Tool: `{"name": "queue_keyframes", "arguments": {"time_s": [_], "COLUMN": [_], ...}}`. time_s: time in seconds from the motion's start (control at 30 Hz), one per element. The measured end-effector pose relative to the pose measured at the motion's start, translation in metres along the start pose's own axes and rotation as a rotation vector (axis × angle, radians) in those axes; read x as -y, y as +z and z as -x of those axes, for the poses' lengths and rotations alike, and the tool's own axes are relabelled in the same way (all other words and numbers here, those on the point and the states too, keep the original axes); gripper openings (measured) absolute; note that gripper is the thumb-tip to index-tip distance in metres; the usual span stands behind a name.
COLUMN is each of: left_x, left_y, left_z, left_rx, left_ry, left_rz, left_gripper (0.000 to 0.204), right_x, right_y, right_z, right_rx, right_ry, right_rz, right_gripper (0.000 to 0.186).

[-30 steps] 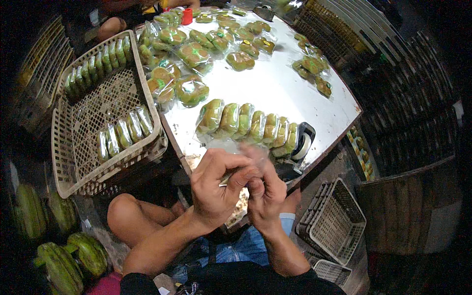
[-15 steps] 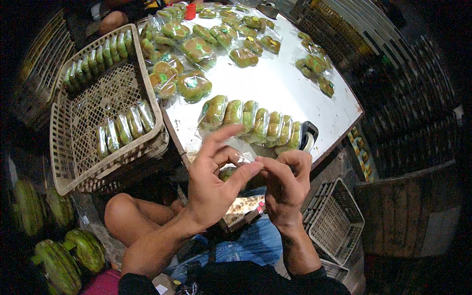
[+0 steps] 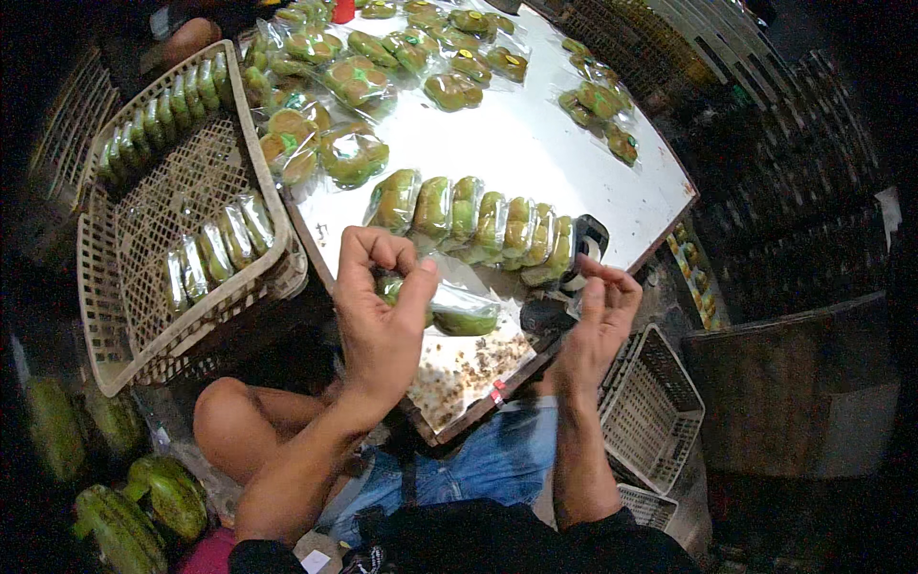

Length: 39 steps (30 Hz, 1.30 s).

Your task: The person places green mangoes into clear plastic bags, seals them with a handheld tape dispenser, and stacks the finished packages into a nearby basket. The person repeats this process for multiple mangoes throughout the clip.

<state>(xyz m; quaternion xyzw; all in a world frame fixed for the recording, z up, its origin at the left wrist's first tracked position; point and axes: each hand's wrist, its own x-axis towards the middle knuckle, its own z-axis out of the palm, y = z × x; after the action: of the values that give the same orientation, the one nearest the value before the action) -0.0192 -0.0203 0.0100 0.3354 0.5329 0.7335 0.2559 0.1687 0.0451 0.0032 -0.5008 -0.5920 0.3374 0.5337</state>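
Left hand [image 3: 382,316] covers most of the clear-wrapped green cake packet [image 3: 464,314]; grip point unseen. Black tape dispenser [image 3: 585,251] partly behind the packet row. Top edge crops the red cylinder [image 3: 343,10]. Lower-left green bundles [image 3: 143,502] too dark to identify.

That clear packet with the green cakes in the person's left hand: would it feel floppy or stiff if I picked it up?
Probably floppy: the packet is thin clear film, sagging from the left hand. Its glossy film may be slippery. The round cakes inside look soft, so squeezing might dent them.
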Motion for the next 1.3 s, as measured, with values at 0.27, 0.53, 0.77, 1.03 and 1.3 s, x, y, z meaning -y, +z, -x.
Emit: {"name": "queue_keyframes", "arguments": {"time_s": [0.27,0.53,0.77,1.03,1.3], "left_x": [0.003,0.022,0.040,0.007,-0.008], "left_y": [0.008,0.010,0.014,0.003,-0.020], "left_z": [-0.006,-0.011,-0.008,0.012,-0.017], "left_rx": [0.039,0.023,0.057,0.172,0.283], "left_ry": [0.016,0.057,-0.042,0.011,-0.180], "left_rz": [-0.080,-0.157,-0.158,-0.189,0.316], "left_gripper": [0.025,0.024,0.023,0.023,0.031], "right_x": [-0.116,-0.051,-0.019,0.016,0.021], "right_y": [-0.057,-0.042,0.009,0.054,0.054], "right_z": [-0.038,0.008,0.050,0.045,0.024], "right_rx": [0.063,-0.051,0.351,0.387,0.579], "right_ry": [0.343,0.351,-0.069,0.100,0.787], "right_rz": [0.326,0.370,0.130,-0.277,-0.592], "right_gripper": [0.046,0.028,0.012,0.042,0.035]}}
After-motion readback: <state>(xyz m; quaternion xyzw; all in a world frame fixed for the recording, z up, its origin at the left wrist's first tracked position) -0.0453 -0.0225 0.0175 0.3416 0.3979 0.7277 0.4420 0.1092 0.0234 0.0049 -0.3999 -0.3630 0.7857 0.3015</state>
